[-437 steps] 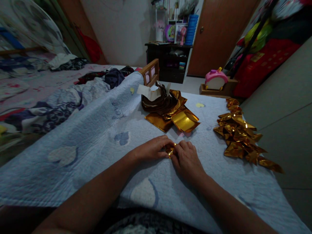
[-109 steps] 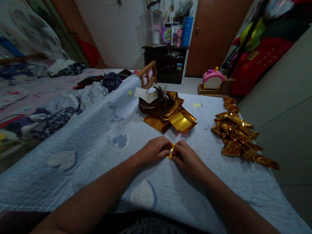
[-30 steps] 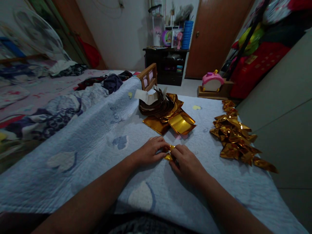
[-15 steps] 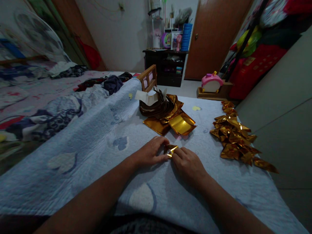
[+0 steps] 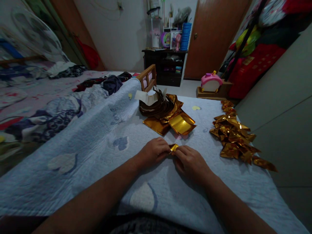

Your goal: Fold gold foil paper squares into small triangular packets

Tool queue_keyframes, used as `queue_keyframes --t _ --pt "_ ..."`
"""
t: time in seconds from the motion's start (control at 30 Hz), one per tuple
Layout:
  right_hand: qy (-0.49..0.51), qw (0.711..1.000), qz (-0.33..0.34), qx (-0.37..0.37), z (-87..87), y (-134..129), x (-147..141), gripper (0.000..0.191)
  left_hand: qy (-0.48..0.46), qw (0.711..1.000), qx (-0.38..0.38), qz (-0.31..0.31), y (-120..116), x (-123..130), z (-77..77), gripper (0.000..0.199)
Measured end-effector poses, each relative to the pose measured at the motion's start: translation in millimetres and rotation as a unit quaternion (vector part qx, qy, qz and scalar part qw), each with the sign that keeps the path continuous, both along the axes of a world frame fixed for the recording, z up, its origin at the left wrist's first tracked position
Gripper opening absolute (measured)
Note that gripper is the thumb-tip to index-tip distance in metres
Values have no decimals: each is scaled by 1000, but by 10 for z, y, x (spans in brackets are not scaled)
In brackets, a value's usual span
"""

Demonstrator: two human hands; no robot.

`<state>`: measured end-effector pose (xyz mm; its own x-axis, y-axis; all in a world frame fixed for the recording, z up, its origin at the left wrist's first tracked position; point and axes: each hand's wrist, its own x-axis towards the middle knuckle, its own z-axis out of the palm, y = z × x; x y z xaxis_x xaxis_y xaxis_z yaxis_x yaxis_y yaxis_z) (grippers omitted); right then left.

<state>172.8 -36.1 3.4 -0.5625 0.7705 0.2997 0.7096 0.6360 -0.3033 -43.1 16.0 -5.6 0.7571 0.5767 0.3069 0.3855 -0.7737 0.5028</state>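
Note:
Between my two hands, just over the quilt, is a small folded piece of gold foil paper (image 5: 174, 148). My left hand (image 5: 154, 152) pinches its left end with the fingers pressed together. At the other end my right hand (image 5: 191, 161) grips it between thumb and fingers. Most of the paper is covered by my fingertips. Beyond my hands lies a fanned stack of gold foil paper sheets (image 5: 181, 123), with dark curled sheets (image 5: 156, 109) behind it. To the right, a heap of folded gold foil pieces (image 5: 231, 133) runs along the bed's edge.
The light blue quilt (image 5: 97, 169) covers the bed under my arms. Crumpled clothes (image 5: 63, 110) lie on the left. Past the bed's wooden rail (image 5: 148, 77) stand a dark cabinet (image 5: 162, 68) and a pink toy (image 5: 211, 83). A pale panel (image 5: 285, 130) borders the right.
My left fingers have closed from a spread grip into a pinch on the foil paper. The paper now looks narrower, and my right hand has shifted slightly.

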Motion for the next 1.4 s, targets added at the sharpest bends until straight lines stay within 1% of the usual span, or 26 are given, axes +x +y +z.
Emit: queue_keyframes --t 0.1,0.17,0.23,0.37,0.47,0.73,0.9,1.03,1.2,1.4 --pt "3 1000 3 10 -21 16 1 16 6 999 26 29 -42 -2 4 17" --pt "3 1000 10 18 -41 36 18 13 -9 998 41 57 -67 -3 5 13" --pt "8 1000 14 17 -52 52 40 12 -22 997 42 68 -77 -2 3 10" --pt "26 1000 9 -7 -41 59 69 12 -19 999 11 32 -64 8 -1 10" --pt "45 998 -10 -31 -26 55 77 11 -4 1000 0 13 -58 22 3 13" --pt "88 992 -39 -85 -35 53 109 19 1 1000 0 29 -63 41 -39 17" --pt "81 988 -69 -112 -64 51 129 14 25 997 -15 65 -72 73 -53 18" --pt "90 984 -88 -126 -75 61 132 12 30 996 -41 68 -87 93 -23 13" --pt "98 979 -92 -150 -68 80 124 12 33 994 -80 67 -87 94 34 14" --pt "75 977 -112 -164 -74 94 103 15 57 990 -85 92 -71 89 58 9"
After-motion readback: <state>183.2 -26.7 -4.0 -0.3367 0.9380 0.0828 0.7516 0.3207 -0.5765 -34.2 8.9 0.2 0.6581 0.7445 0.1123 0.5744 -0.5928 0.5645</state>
